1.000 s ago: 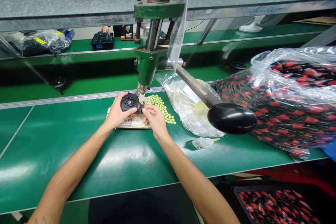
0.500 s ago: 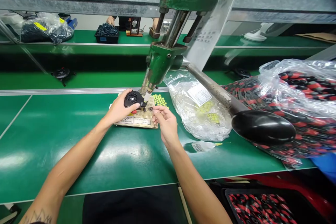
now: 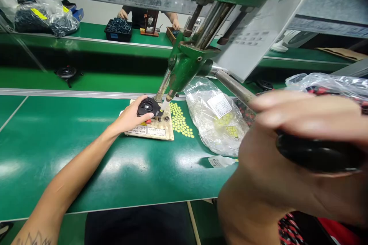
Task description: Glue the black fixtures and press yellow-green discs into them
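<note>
Head view: left hand (image 3: 130, 116) rests on a wooden base plate (image 3: 161, 130), fingers pinching a round black part (image 3: 147, 107) under the ram of a green hand press (image 3: 186, 65). Right hand (image 3: 287, 160), close and blurred at the near right, is wrapped around the press lever's black knob (image 3: 316, 155). Yellow dots (image 3: 179, 120) lie just right of the plate, a clear bag (image 3: 218, 118) beyond them.

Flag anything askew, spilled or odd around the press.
Small yellow discs lie loose on the green table beside the press base plate, outside their clear bag. A small bottle lies on its side.
</note>
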The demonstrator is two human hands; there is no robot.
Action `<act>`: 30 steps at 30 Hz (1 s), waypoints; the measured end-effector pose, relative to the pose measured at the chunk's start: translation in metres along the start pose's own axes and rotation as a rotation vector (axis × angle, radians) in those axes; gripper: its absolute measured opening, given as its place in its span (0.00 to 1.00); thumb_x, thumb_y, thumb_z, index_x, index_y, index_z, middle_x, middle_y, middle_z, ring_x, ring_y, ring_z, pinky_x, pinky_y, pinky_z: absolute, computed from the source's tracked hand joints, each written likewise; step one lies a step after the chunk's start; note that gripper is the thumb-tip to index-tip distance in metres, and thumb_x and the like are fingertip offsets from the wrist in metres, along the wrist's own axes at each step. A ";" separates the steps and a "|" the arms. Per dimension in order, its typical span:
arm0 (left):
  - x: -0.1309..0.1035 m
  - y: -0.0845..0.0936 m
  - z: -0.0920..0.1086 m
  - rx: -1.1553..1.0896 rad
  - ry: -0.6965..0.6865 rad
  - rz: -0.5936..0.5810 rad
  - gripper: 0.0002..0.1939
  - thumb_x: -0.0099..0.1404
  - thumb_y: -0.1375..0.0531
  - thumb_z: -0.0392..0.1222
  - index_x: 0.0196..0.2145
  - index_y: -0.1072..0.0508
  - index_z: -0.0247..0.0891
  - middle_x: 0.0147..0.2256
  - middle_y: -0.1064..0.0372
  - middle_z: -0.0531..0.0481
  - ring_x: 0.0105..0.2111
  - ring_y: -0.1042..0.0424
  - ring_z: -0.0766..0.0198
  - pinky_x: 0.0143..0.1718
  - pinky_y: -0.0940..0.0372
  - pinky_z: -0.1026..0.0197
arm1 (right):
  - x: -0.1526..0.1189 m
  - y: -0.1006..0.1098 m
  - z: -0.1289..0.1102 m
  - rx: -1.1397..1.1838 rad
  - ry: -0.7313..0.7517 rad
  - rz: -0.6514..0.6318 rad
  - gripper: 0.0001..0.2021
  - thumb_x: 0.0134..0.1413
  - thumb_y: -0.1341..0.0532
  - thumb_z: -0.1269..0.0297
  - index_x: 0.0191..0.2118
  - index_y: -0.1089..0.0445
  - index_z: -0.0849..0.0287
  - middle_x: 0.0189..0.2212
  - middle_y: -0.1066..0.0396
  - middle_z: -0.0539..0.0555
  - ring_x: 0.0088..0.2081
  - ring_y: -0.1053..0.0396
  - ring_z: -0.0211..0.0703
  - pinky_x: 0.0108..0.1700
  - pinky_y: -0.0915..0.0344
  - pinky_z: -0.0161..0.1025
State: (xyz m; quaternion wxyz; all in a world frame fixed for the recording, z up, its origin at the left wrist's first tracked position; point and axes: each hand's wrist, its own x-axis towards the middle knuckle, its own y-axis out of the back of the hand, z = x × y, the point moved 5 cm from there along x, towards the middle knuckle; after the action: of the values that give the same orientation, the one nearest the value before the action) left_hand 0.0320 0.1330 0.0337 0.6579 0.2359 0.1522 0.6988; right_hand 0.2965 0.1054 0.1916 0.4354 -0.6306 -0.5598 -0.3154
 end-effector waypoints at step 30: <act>0.000 -0.002 0.000 0.001 0.003 0.007 0.41 0.65 0.36 0.57 0.70 0.40 0.39 0.65 0.32 0.37 0.62 0.30 0.43 0.65 0.37 0.41 | -0.090 0.007 0.031 -0.227 0.010 -0.132 0.18 0.66 0.40 0.67 0.22 0.37 0.54 0.17 0.36 0.46 0.30 0.29 0.47 0.56 0.32 0.62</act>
State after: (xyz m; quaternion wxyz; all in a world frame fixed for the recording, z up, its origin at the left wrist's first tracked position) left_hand 0.0334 0.1328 0.0323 0.6552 0.2356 0.1528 0.7014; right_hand 0.2854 0.0945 0.0973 0.3421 -0.6360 -0.5588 -0.4078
